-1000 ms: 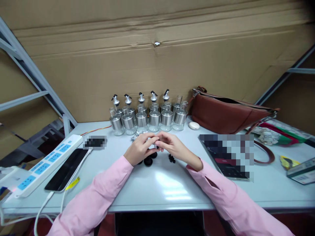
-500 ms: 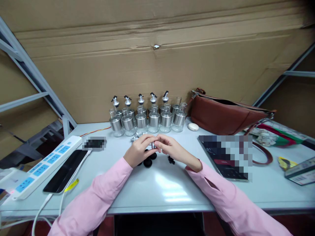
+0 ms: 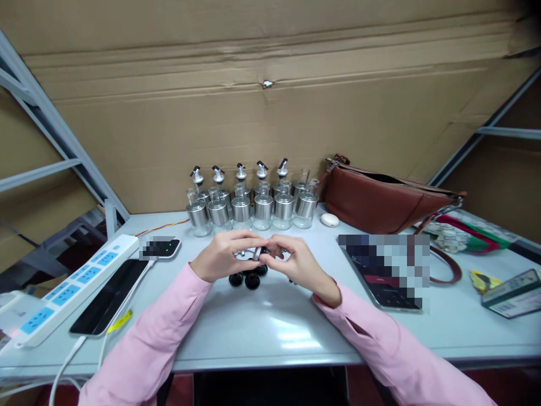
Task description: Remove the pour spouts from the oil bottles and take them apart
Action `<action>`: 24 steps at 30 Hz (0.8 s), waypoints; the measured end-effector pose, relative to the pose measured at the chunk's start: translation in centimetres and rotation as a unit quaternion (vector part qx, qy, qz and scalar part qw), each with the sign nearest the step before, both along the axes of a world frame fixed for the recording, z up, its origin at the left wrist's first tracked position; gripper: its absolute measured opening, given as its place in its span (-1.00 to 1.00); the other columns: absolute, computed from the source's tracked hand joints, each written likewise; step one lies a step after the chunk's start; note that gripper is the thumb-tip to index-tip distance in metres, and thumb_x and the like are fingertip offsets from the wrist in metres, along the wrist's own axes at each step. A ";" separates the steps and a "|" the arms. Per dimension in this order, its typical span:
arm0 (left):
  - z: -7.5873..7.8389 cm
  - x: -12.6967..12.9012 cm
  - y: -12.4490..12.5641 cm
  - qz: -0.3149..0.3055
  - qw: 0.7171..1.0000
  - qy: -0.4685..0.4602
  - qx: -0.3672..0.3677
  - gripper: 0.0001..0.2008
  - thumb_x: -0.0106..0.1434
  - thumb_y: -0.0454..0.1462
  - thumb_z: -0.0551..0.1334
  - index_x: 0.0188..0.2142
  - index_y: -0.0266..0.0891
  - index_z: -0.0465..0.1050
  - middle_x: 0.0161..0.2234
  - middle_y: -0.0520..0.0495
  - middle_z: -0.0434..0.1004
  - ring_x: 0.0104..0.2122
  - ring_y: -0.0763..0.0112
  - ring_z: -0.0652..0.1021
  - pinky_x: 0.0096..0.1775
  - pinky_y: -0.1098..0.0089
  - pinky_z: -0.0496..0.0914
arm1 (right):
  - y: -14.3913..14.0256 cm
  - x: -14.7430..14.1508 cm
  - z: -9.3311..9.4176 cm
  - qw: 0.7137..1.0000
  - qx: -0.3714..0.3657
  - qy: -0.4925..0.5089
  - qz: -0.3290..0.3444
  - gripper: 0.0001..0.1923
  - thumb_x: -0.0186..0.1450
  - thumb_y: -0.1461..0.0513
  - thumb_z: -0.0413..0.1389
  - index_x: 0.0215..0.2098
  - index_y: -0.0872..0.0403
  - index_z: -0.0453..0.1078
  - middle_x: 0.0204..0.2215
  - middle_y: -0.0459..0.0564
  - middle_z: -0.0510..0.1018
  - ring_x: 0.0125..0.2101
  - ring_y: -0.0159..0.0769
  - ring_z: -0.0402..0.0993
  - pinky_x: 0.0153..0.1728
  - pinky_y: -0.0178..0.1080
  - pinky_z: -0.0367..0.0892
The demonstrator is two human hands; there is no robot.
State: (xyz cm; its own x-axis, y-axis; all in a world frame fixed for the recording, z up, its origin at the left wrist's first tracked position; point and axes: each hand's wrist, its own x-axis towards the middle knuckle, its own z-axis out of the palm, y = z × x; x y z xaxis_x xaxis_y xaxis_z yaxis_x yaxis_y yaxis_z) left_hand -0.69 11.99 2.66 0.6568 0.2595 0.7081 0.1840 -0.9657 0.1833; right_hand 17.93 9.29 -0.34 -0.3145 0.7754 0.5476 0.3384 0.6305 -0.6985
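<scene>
My left hand (image 3: 224, 256) pinches a small silver bottle-pourer part (image 3: 257, 254) between thumb and fingers, above the table. Fingertip to fingertip with it, my right hand (image 3: 302, 262) is closed on a small black piece (image 3: 264, 250) at the right end of the silver part. Whether the two pieces are joined I cannot tell. Just below the hands lie several round black stoppers (image 3: 252, 281). A few tiny black parts (image 3: 291, 281) show beside my right hand, mostly covered by it. Other silver parts behind the left fingers are largely hidden.
Several glass bottles with steel bands (image 3: 263, 208) stand in rows at the back, some topped with silver pourers (image 3: 262, 168). To the right are a white case (image 3: 329, 220), a brown bag (image 3: 380, 200) and a tablet (image 3: 380, 282). A power strip (image 3: 80, 282) and phone (image 3: 110, 296) lie left.
My left hand has shifted left and turned, so the silver part now shows between the hands. My right fingers have curled more around the black end. The view has shifted slightly.
</scene>
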 end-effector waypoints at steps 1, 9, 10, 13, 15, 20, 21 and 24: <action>0.2 0.0 -0.1 -0.002 1.000 0.003 -0.003 -0.72 0.13 -0.27 0.27 -0.14 -0.28 0.44 -0.27 -0.12 0.53 -0.30 0.48 0.55 -0.26 0.48 0.48 | 0.0 0.0 0.1 1.000 0.027 -0.013 -0.004 -0.78 0.20 0.17 0.11 -0.53 0.11 0.28 -0.62 -0.14 0.30 -0.57 -0.47 0.17 -0.52 -0.38 0.12; 0.6 -0.2 -0.1 0.010 1.000 0.018 -0.021 -0.72 0.11 -0.26 0.28 -0.16 -0.29 0.45 -0.28 -0.13 0.53 -0.31 0.47 0.55 -0.27 0.47 0.48 | 0.2 0.3 0.0 0.965 0.247 -0.083 -0.018 -0.89 0.26 0.23 0.09 -0.31 0.14 0.35 -0.49 -0.04 0.47 -0.47 -0.41 0.35 -0.41 -0.35 0.27; 0.5 -0.3 0.0 0.014 0.999 0.019 -0.022 -0.72 0.11 -0.26 0.29 -0.17 -0.30 0.45 -0.28 -0.13 0.53 -0.31 0.46 0.55 -0.27 0.46 0.48 | 0.3 0.4 0.0 0.957 0.272 -0.095 -0.022 -0.89 0.26 0.24 0.09 -0.28 0.15 0.35 -0.45 -0.01 0.49 -0.45 -0.40 0.37 -0.39 -0.35 0.28; 0.3 -0.4 0.3 0.018 0.999 0.016 -0.035 -0.69 0.06 -0.23 0.33 -0.20 -0.34 0.47 -0.31 -0.14 0.54 -0.34 0.44 0.54 -0.29 0.45 0.47 | 0.3 0.5 0.1 0.930 0.337 -0.142 -0.035 -0.86 0.28 0.25 0.07 -0.21 0.16 0.33 -0.37 0.04 0.52 -0.38 -0.34 0.40 -0.34 -0.30 0.32; 0.2 -0.5 0.5 0.018 0.998 0.014 -0.058 -0.67 0.02 -0.22 0.35 -0.22 -0.35 0.47 -0.34 -0.13 0.53 -0.38 0.45 0.53 -0.32 0.45 0.46 | 0.3 0.5 0.1 0.914 0.367 -0.170 -0.039 -0.85 0.30 0.25 0.04 -0.19 0.16 0.32 -0.37 0.05 0.52 -0.36 -0.32 0.40 -0.33 -0.28 0.33; 0.2 -0.7 0.7 0.017 0.988 0.015 -0.150 -0.66 -0.02 -0.22 0.38 -0.25 -0.35 0.50 -0.43 -0.09 0.52 -0.47 0.50 0.47 -0.43 0.49 0.40 | 0.4 0.4 0.5 0.885 0.415 -0.210 -0.031 -0.86 0.33 0.28 -0.02 -0.19 0.17 0.30 -0.37 0.07 0.52 -0.37 -0.31 0.40 -0.38 -0.26 0.31; 0.3 -0.6 0.7 0.017 0.985 0.013 -0.170 -0.66 -0.03 -0.22 0.39 -0.26 -0.36 0.50 -0.44 -0.08 0.52 -0.48 0.50 0.47 -0.45 0.50 0.39 | 0.5 0.5 0.6 0.881 0.422 -0.212 -0.031 -0.86 0.33 0.28 -0.02 -0.18 0.18 0.30 -0.36 0.07 0.52 -0.37 -0.31 0.40 -0.38 -0.26 0.31; 0.3 -0.6 0.8 0.021 0.972 0.002 -0.234 -0.67 -0.04 -0.22 0.39 -0.27 -0.36 0.51 -0.44 -0.08 0.52 -0.48 0.51 0.47 -0.46 0.51 0.39 | 0.6 0.6 0.7 0.876 0.430 -0.214 -0.031 -0.84 0.31 0.30 0.00 -0.14 0.20 0.27 -0.34 0.10 0.52 -0.35 -0.28 0.41 -0.39 -0.25 0.31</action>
State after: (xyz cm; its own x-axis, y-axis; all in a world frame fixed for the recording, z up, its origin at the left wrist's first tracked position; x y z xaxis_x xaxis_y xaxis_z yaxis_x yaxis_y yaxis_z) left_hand -1.31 12.79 3.00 0.6407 0.5801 0.5029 0.2239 -0.7677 0.6004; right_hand 18.57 9.88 0.34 -0.6063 0.1561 0.7798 0.5048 0.8332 0.2257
